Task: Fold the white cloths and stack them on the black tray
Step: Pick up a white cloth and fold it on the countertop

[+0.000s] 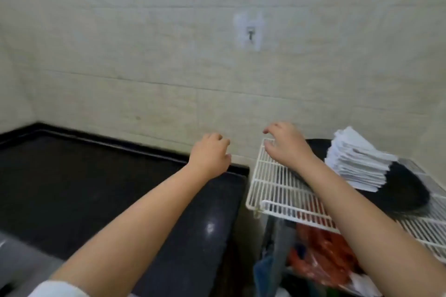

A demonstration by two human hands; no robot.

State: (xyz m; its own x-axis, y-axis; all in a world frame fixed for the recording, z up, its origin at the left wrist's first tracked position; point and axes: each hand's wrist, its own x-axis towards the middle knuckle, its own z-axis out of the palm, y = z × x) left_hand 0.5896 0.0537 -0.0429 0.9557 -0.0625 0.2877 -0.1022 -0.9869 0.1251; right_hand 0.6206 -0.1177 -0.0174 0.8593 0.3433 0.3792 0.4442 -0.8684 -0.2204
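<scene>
A tall stack of folded white cloths (359, 160) sits on the black tray (407, 190), which lies on a white wire rack (277, 188) at the right. My right hand (284, 144) hovers over the rack's far left corner, left of the stack, fingers loosely curled and holding nothing. My left hand (210, 154) hangs above the back right corner of the black countertop (96, 188), fingers loosely curled, also holding nothing. No loose cloth shows on the countertop.
A tiled wall (217, 67) with a stick-on hook (251, 32) rises right behind the counter and rack. Under the rack lie red bags (321, 253) and other items. A gap separates the counter's right edge from the rack.
</scene>
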